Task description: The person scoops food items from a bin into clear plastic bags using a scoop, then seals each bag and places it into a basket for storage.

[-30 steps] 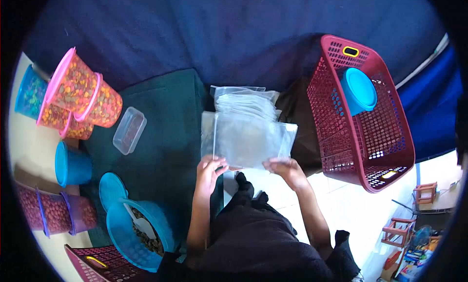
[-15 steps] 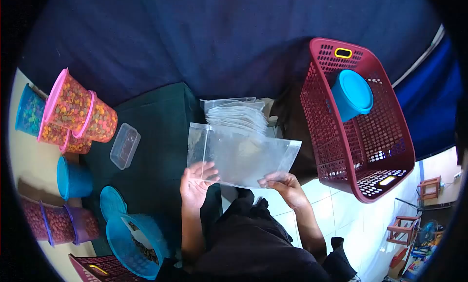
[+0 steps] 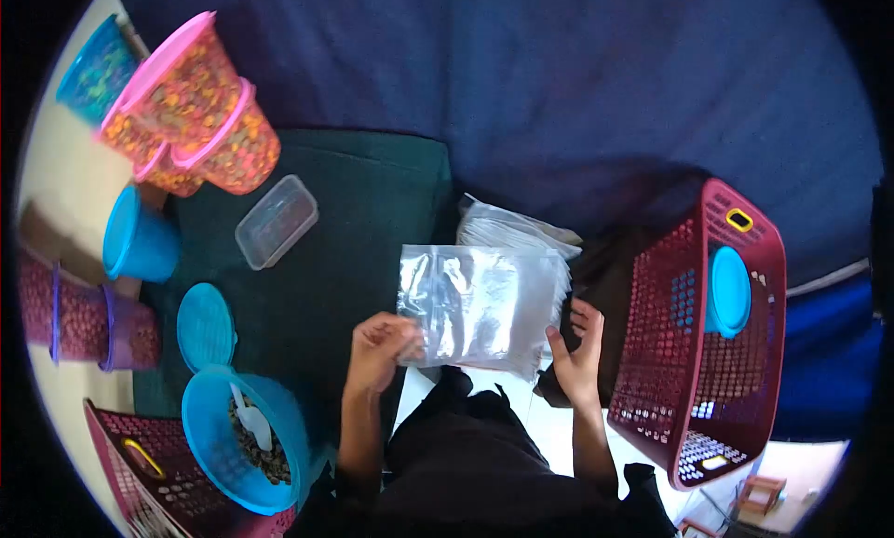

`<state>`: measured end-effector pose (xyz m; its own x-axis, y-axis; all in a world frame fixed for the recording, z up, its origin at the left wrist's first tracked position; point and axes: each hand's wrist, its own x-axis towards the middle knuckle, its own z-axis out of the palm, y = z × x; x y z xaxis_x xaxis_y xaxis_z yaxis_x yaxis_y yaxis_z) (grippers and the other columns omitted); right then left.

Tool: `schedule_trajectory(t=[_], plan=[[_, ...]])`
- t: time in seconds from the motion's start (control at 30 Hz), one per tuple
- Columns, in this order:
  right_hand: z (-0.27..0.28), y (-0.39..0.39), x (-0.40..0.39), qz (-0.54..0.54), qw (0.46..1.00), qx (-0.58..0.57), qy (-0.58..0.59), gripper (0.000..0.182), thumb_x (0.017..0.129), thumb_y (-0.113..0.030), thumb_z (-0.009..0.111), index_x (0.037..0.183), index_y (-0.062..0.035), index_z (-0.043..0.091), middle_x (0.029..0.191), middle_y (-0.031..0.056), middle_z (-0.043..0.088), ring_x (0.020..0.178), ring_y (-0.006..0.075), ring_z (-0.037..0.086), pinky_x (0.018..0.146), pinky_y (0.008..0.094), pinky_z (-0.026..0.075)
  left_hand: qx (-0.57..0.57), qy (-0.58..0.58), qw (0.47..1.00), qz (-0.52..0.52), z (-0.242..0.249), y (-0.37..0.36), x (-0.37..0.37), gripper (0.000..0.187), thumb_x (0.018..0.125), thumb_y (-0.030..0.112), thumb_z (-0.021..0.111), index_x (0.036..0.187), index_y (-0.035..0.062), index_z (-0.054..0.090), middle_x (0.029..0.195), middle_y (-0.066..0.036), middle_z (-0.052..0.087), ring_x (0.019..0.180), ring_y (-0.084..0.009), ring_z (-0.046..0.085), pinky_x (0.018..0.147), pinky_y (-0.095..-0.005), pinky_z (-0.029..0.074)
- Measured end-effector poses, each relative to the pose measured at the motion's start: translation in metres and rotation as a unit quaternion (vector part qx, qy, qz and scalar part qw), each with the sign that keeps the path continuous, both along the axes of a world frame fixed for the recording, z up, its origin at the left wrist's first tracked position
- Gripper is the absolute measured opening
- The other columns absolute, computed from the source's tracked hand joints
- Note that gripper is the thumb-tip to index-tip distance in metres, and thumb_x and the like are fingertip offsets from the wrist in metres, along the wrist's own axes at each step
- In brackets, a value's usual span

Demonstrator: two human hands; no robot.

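A clear plastic bag (image 3: pixel 480 301), flat and shiny, lies in front of my body. Its lower left edge is between the curled, slightly blurred fingers of my left hand (image 3: pixel 377 350). On the bag's right side my right hand (image 3: pixel 581 356) is open, fingers spread, with the thumb close to the edge; whether it touches is hard to tell. Just behind the bag, a stack of similar bags (image 3: pixel 507 225) shows its upper part, the rest being covered.
To the left, a dark green surface (image 3: pixel 363 194) bears a small clear tray (image 3: pixel 277 223), a blue lid (image 3: pixel 206 327) and several kibble-filled tubs (image 3: pixel 182 96). A blue bucket (image 3: pixel 200 436) holds brown pellets and a white scoop (image 3: pixel 251 422). At right stands a maroon basket (image 3: pixel 697 352) with a blue-lidded tub (image 3: pixel 728 291).
The view has shifted. My right hand has let go of the bag's lower right edge and spread its fingers. My left hand's fingers have curled at the left edge. The bag now lies flatter.
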<state>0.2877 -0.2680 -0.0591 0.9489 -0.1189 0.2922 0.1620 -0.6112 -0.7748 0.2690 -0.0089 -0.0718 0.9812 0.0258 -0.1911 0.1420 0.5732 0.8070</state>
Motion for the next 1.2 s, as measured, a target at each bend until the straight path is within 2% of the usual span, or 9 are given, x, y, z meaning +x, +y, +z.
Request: schedule_trajectory(t=[0.07, 0.2, 0.23, 0.5, 0.67, 0.73, 0.77, 0.87, 1.2], plan=[[0.016, 0.018, 0.001, 0.107, 0.976, 0.17, 0.084, 0.029, 0.074, -0.007, 0.06, 0.097, -0.001, 0.044, 0.083, 0.0053, 0.048, 0.079, 0.0124, 0.046, 0.071, 0.0258, 0.038, 0.016, -0.019, 1.0, 0.008, -0.002, -0.015, -0.005, 0.005, 0.072, -0.001, 0.062, 0.075, 0.0001, 0.059, 0.071, -0.008, 0.061, 0.063, -0.0109, 0.058, 0.059, -0.0225, 0.047], [0.039, 0.061, 0.0, 0.323, 0.927, 0.152, 0.119, 0.018, 0.078, -0.012, 0.058, 0.086, -0.0021, 0.046, 0.07, 0.0046, 0.049, 0.063, 0.0114, 0.047, 0.057, 0.0235, 0.038, 0.054, -0.048, 0.997, -0.032, 0.007, -0.045, -0.02, 0.005, 0.073, -0.002, 0.061, 0.072, -0.0008, 0.057, 0.071, -0.008, 0.061, 0.065, -0.0091, 0.057, 0.058, -0.022, 0.045], [0.043, 0.066, 0.002, 0.303, 0.94, 0.109, 0.114, 0.018, 0.08, -0.015, 0.055, 0.08, -0.0013, 0.045, 0.063, 0.0126, 0.05, 0.055, 0.0237, 0.055, 0.051, 0.0314, 0.042, 0.081, -0.056, 0.995, -0.034, 0.008, -0.047, -0.025, 0.007, 0.074, -0.002, 0.061, 0.07, -0.0003, 0.056, 0.069, -0.007, 0.059, 0.064, -0.0086, 0.056, 0.058, -0.0218, 0.045], [0.022, 0.04, 0.015, 0.35, 0.925, 0.142, 0.034, 0.007, 0.081, -0.008, 0.052, 0.08, -0.0004, 0.052, 0.069, 0.0109, 0.057, 0.062, 0.0179, 0.058, 0.059, 0.027, 0.045, 0.166, -0.11, 0.953, 0.229, 0.021, -0.068, -0.059, 0.013, 0.074, -0.006, 0.057, 0.078, 0.0019, 0.048, 0.075, -0.003, 0.055, 0.071, -0.0083, 0.054, 0.064, -0.0221, 0.045], [0.052, 0.024, 0.005, 0.429, 0.852, 0.255, 0.158, 0.013, 0.084, -0.009, 0.047, 0.088, 0.0027, 0.054, 0.077, 0.0059, 0.058, 0.074, 0.0089, 0.054, 0.067, 0.0238, 0.043, 0.336, -0.164, 0.91, 0.179, 0.044, -0.087, -0.091, 0.049, 0.061, 0.004, 0.073, 0.1, 0.0015, 0.044, 0.097, -0.012, 0.049, 0.09, -0.0201, 0.052, 0.08, -0.0325, 0.042], [0.064, 0.017, 0.003, 0.516, 0.784, 0.273, 0.21, 0.015, 0.085, -0.008, 0.046, 0.093, 0.0028, 0.052, 0.079, 0.0059, 0.058, 0.076, 0.0082, 0.054, 0.068, 0.023, 0.043, 0.508, -0.184, 0.801, 0.257, 0.062, -0.095, -0.109, 0.068, 0.052, 0.018, 0.08, 0.106, 0.0014, 0.042, 0.105, -0.014, 0.046, 0.101, -0.0259, 0.045, 0.087, -0.0364, 0.036], [0.064, 0.015, 0.003, 0.541, 0.751, 0.283, 0.253, 0.013, 0.085, -0.008, 0.045, 0.092, 0.0021, 0.05, 0.08, 0.006, 0.058, 0.077, 0.0076, 0.053, 0.068, 0.0226, 0.043, 0.568, -0.163, 0.773, 0.232, 0.063, -0.095, -0.121, 0.098, 0.043, 0.034, 0.083, 0.12, 0.0029, 0.032, 0.12, -0.02, 0.036, 0.114, -0.0346, 0.033, 0.095, -0.0464, 0.024], [0.061, 0.014, 0.001, 0.616, 0.677, 0.248, 0.319, 0.01, 0.085, -0.008, 0.045, 0.087, 0.0012, 0.049, 0.079, 0.006, 0.058, 0.072, 0.0072, 0.052, 0.066, 0.0223, 0.043, 0.671, -0.13, 0.696, 0.219, 0.079, -0.109, -0.145, 0.114, 0.039, 0.041, 0.082, 0.128, 0.0059, 0.019, 0.13, -0.022, 0.022, 0.12, -0.0408, 0.022, 0.096, -0.0567, 0.013], [0.065, 0.06, -0.063, 0.722, 0.565, 0.129, 0.378, 0.012, 0.079, -0.005, 0.05, 0.068, -0.0009, 0.046, 0.063, -0.0012, 0.048, 0.059, 0.0043, 0.046, 0.053, 0.0205, 0.037, 0.67, -0.056, 0.716, 0.186, 0.064, -0.12, -0.209, 0.14, 0.031, 0.052, 0.08, 0.133, 0.0156, -0.009, 0.134, -0.029, -0.005, 0.124, -0.0466, 0.0, 0.092, -0.0623, -0.001]])
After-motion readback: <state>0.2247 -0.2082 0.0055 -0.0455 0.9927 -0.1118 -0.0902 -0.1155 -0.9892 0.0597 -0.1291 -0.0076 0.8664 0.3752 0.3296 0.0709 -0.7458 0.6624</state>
